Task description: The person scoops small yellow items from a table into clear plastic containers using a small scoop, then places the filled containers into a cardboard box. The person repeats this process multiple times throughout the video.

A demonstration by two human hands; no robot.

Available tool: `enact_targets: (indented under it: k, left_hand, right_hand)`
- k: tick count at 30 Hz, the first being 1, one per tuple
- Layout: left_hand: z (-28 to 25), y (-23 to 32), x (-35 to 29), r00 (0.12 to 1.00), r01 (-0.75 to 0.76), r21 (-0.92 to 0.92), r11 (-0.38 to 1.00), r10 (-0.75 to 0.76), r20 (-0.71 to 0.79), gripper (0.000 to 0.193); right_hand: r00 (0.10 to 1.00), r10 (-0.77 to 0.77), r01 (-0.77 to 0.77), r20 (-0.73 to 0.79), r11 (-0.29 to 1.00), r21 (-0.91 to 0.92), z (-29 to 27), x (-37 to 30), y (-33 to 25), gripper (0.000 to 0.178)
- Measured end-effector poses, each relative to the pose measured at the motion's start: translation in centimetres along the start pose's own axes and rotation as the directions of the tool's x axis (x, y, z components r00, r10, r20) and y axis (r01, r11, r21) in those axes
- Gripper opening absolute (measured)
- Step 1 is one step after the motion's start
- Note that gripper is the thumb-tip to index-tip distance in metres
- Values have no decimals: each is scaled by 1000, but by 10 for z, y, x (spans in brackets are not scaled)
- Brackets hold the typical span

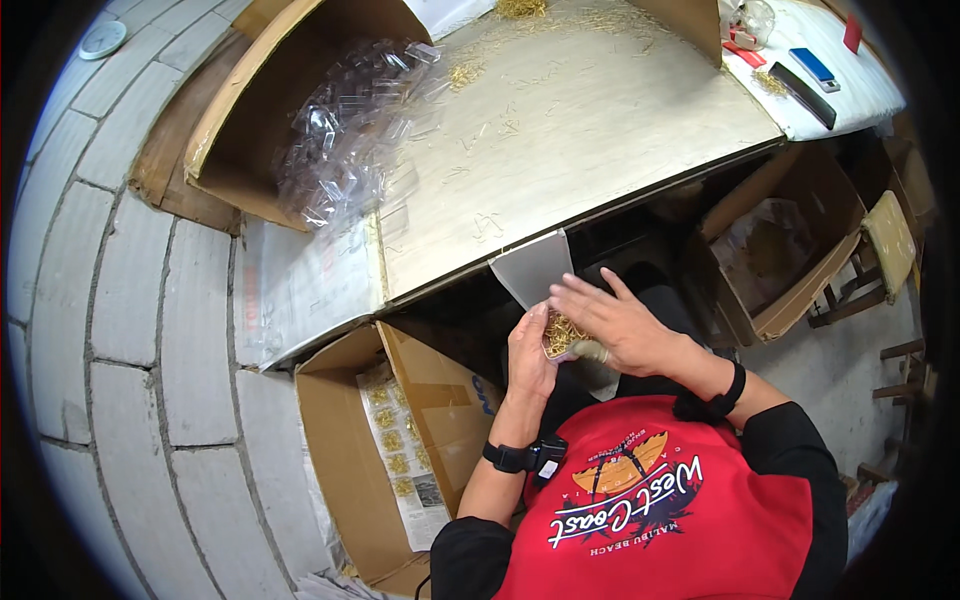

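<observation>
In front of my lap, my left hand (530, 352) is closed around a small box filled with thin gold-coloured metal pieces (563, 335). Its walls are mostly hidden by my fingers. My right hand (622, 325) reaches over the box from the right, fingers stretched out flat and slightly apart above the pieces. A pale cover wraps the right thumb, which is close to the box's near edge. Just beyond both hands, a whitish flat panel (535, 268) juts out from the table edge.
Clear plastic boxes (345, 130) spill from a tipped carton (240, 110) onto the table (560, 120). Loose gold pieces (488, 226) are scattered there. An open carton (335, 450) with filled boxes is at left; another carton (790, 250) is at right. A blue device (813, 68) lies far right.
</observation>
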State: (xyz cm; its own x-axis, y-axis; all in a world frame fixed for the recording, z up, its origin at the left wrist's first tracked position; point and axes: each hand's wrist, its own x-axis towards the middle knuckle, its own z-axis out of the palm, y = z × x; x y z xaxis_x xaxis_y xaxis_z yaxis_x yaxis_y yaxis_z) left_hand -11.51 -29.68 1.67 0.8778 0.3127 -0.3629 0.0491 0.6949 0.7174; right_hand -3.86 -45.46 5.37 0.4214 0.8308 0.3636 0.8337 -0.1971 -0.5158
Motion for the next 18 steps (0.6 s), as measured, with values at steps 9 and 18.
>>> enact_targets:
  k: [9, 18]
  left_hand:
    - [2, 9, -11, 998, -11, 67, 998, 6, 67, 27]
    - [-1, 5, -17, 999, -14, 78, 997, 11, 37, 26]
  right_hand:
    - [968, 222, -166, -117, 916, 365, -17, -18, 11, 70]
    - [807, 556, -464, 198, 390, 795, 4, -18, 17, 10]
